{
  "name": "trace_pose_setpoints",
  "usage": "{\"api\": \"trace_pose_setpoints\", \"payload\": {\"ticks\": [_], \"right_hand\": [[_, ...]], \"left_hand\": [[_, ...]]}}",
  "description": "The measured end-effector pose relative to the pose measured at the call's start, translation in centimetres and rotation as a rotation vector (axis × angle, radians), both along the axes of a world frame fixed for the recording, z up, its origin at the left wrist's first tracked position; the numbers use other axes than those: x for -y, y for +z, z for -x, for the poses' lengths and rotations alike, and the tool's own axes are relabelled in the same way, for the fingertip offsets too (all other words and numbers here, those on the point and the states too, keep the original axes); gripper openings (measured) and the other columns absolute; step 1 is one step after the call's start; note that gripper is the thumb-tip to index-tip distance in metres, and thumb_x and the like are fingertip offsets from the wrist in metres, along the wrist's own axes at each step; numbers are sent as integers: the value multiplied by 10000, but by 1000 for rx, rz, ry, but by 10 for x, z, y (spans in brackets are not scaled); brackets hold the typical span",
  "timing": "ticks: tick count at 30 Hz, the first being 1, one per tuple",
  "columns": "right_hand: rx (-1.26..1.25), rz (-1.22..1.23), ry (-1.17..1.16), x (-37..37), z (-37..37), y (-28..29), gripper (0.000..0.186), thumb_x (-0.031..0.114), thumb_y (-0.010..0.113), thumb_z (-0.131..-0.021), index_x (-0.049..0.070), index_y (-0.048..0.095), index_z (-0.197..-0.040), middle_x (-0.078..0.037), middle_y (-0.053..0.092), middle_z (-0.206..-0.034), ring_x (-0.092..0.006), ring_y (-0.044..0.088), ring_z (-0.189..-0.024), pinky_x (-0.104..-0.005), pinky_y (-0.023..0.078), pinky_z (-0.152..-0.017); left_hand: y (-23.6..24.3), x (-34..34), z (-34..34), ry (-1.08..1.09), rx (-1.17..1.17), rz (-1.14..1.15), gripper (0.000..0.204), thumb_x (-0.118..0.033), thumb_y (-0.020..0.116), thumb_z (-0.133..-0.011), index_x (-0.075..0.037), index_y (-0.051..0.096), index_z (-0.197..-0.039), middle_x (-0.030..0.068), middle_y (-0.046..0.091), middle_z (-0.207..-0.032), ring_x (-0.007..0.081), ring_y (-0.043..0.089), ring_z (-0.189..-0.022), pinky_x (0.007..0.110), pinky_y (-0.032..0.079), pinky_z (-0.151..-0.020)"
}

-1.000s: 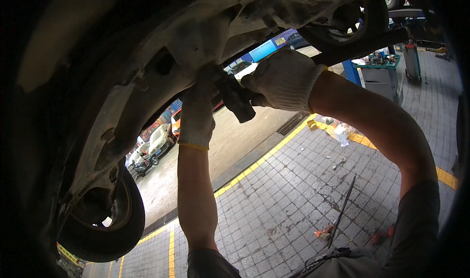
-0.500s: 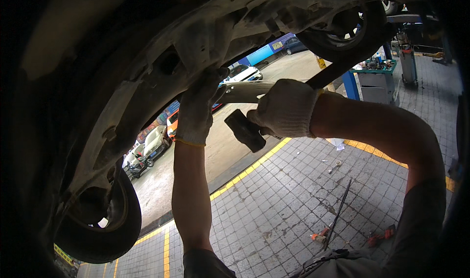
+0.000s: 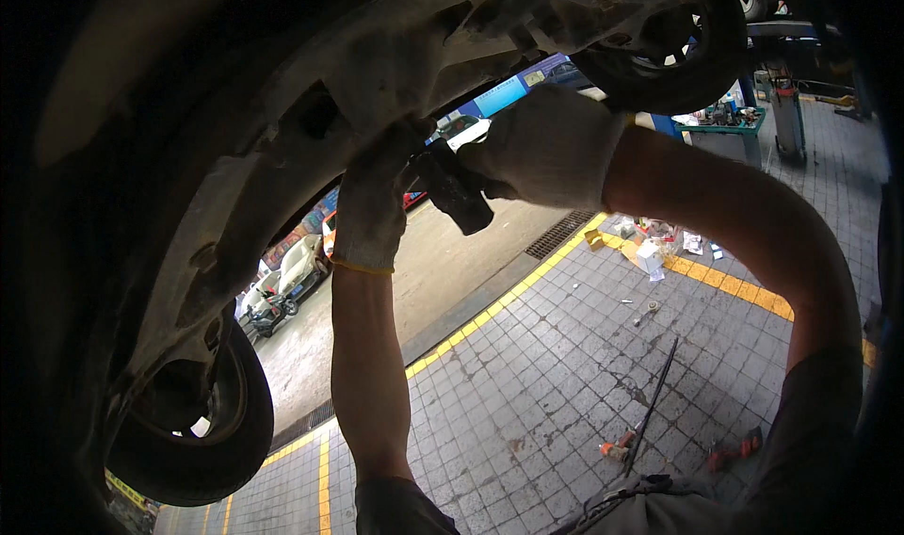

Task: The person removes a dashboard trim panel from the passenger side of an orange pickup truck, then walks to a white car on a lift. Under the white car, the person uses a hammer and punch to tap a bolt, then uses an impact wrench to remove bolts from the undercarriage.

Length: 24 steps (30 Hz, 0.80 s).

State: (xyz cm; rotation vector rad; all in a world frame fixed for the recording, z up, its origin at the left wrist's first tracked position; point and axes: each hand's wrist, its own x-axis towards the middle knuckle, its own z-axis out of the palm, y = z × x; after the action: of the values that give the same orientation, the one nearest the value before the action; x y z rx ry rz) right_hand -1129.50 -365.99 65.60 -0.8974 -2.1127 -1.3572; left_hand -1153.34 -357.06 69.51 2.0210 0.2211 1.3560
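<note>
Both my hands wear pale knitted gloves and are raised beneath a car's dark underside (image 3: pixel 377 64). My right hand (image 3: pixel 556 149) is wrapped round the handle of a hammer. The dark, blocky hammer (image 3: pixel 454 191) has its head right beside my left hand; whether they touch cannot be made out. My left hand (image 3: pixel 372 201) reaches up against the underbody with its fingers curled. Shadow hides its fingertips and whatever they grip.
A wheel (image 3: pixel 250 422) hangs at lower left, another tyre (image 3: pixel 711 64) at upper right. On the tiled floor lie a long thin bar (image 3: pixel 654 394), an orange-ended tool (image 3: pixel 617 447) and a red tool (image 3: pixel 734 452). A tool cart (image 3: pixel 725 130) stands right; litter and a white box (image 3: pixel 650 257) lie beyond.
My right hand has swung the hammer up and to the left, bringing its head close to my left hand. My left hand has barely moved.
</note>
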Motion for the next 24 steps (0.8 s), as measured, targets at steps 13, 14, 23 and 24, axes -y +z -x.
{"api": "trace_pose_setpoints", "payload": {"ticks": [13,14,23,24], "right_hand": [[-31,191,-80,1,-1,-11,278,382,617,-1077,140,753,-1089,-83,749,-758,-236,778,-716,-403,627,-684],[88,328,-158,8,1,-12,290,386,606,-1076,131,745,-1084,-88,753,-762,-233,794,-753,-420,641,-716],[-4,204,-11,-8,-1,-12,296,359,560,-1109,138,719,-1225,-67,745,-763,-235,763,-710,-403,619,-671],[58,298,-73,-5,1,-14,285,330,546,-1115,140,715,-1243,-65,748,-768,-238,770,-726,-407,627,-690]], "left_hand": [[-5,-8,2,188,-5,-22,400,-205,692,-1054,-84,646,-1433,71,693,-1422,224,640,-1345,436,474,-1136],[-5,-7,2,143,17,17,439,-183,629,-1088,-46,580,-1502,102,625,-1516,261,603,-1403,435,482,-1160],[-6,-13,-3,181,-1,-70,457,-174,591,-1101,-35,536,-1533,144,593,-1548,295,581,-1430,482,467,-1184],[-6,-16,-8,124,92,62,496,-162,520,-1131,5,465,-1594,183,522,-1632,335,533,-1491,499,454,-1217]]}}
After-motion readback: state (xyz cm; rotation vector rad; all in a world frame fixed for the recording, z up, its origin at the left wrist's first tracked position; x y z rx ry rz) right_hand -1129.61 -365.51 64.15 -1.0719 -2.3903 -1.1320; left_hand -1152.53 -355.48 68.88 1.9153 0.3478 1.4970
